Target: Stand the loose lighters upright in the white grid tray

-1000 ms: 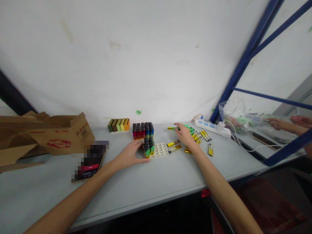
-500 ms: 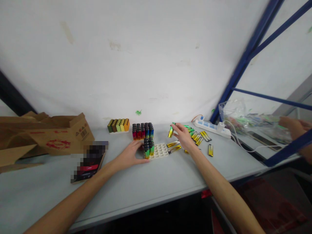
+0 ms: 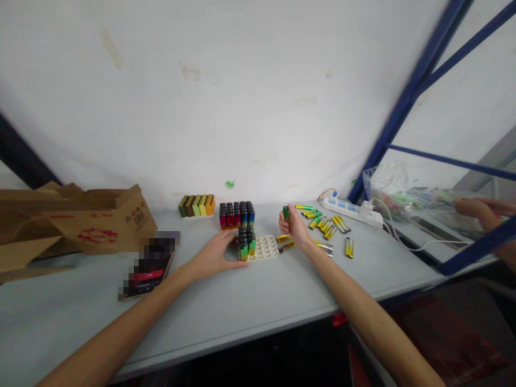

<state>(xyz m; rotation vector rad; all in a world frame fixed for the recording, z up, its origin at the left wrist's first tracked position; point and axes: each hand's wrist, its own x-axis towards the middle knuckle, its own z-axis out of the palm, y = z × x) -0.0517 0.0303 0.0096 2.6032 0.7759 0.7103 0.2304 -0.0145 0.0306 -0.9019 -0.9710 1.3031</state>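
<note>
Standing upright in the left end of a white tray with round holes are several green-and-yellow lighters with dark tops. My left hand grips that end, thumb at the front edge and fingers behind, partly hidden. Above and right of the tray, my right hand is closed around one green-topped lighter, held upright; its lower part is covered by the fingers. Loose yellow and green lighters lie scattered beyond and to the right of this hand.
Behind the tray stand red and blue lighters, with a tray of green-to-orange ones to their left. A cardboard box and a phone lie left. At right are a power strip, a blue frame and another person's hand.
My right hand has turned and lowered slightly, bringing the lighter from a tilted pinch with its yellow end showing to an upright hold inside the fingers. My left hand stays at the tray.
</note>
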